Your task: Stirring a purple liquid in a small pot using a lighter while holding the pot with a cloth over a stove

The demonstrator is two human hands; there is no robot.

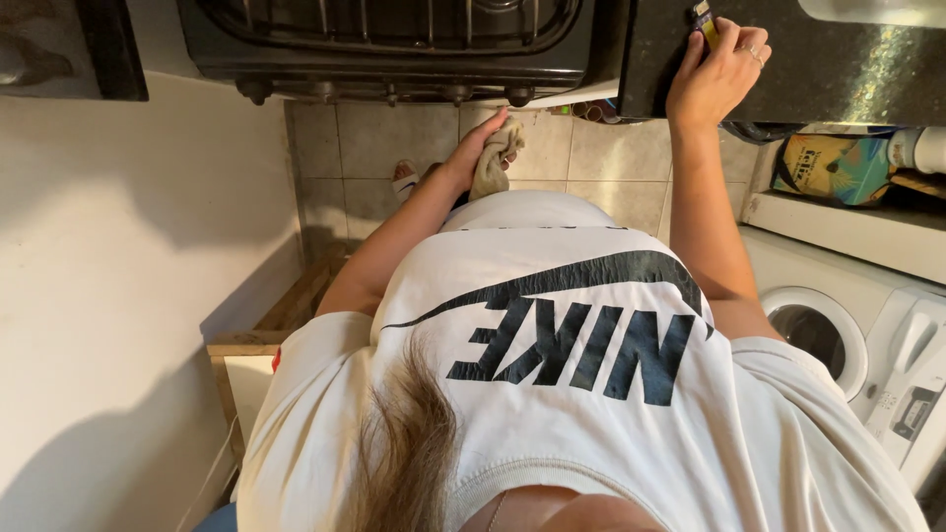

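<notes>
Head view: left hand (471, 153) clutches a beige rag (496, 158) (crumpled); right hand (714, 74) pinches a small yellow object (703, 20) on the dark counter (838, 69).

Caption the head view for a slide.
Left hand grips a crumpled beige cloth; right hand rests on the dark speckled stone countertop.

We note beige tiled floor (414, 148) at upper centre of frame, grout lines visible. Plain off-white wall (108, 296) fills left side, w/ soft shadows. Black stove (394, 44) along top edge; dark speckled countertop (847, 69) upper right. White front-loading washing machine (838, 325) at right. Wooden ledge (276, 325) lower left. Lighting warm, indoor.
</notes>
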